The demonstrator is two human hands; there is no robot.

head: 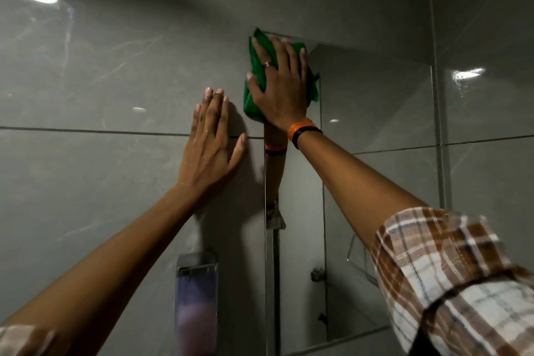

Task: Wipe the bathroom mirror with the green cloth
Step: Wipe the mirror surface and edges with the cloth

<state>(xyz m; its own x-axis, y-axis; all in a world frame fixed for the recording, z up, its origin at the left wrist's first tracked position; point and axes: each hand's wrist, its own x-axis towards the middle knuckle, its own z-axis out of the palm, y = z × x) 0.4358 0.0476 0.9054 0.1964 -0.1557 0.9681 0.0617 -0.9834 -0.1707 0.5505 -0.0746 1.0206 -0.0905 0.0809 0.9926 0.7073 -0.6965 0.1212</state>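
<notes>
The bathroom mirror [375,113] hangs on the grey tiled wall, its top left corner near the middle of the view. My right hand [281,87] presses a green cloth [252,101] flat against that top left corner, fingers spread over it. The cloth bunches out to the left of and below my palm. An orange and a black band sit on my right wrist. My left hand [209,141] lies flat and empty on the wall tile just left of the mirror's edge, fingers pointing up. The mirror reflects my right forearm.
A wall-mounted soap dispenser [196,298] with purplish liquid hangs below my left hand, left of the mirror. Grey glossy tiles [86,81] with dark grout lines cover the wall. A ceiling light glares at the top left. My checked sleeve [450,283] fills the lower right.
</notes>
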